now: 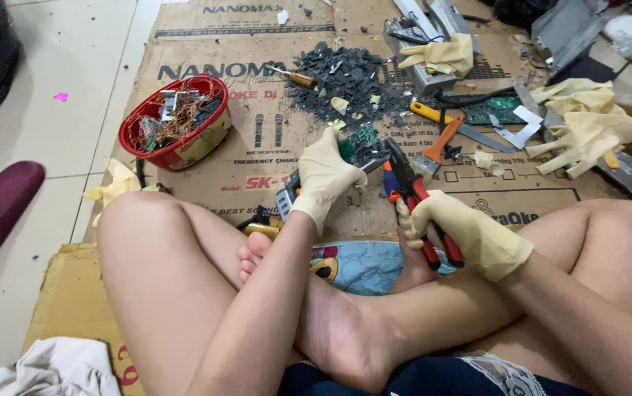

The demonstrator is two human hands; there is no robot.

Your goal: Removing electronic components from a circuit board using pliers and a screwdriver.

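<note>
Seemingly at the centre of the scene, a small green circuit-board piece [348, 149] is gripped in the closed fingers of the left hand [327, 176], which is covered by a pale yellow rubber glove. Just to its right, a pair of red-and-black-handled pliers [415, 198] is clasped by the right hand [470, 235], likewise gloved, with the fingers wrapped around both handles; the dark nose of the tool is pointed up and left towards the board piece, though whether the two touch cannot be told. Both hands are held above a flattened brown cardboard sheet [257, 158] spread over the floor, with crossed bare legs seen in the near part of the view. Further away, a heap of dark grey broken chips and fragments [345, 81] is spread on the cardboard, and a wooden-handled screwdriver [292, 75] lies at its left edge. To the far left, a round red plastic bowl [177, 121] filled with tangled copper wire and metal scraps is set on the cardboard. To the right of the pliers, an orange-handled brush [437, 150] is laid, and spare pale yellow gloves [583, 125] are piled at the far right.
</note>
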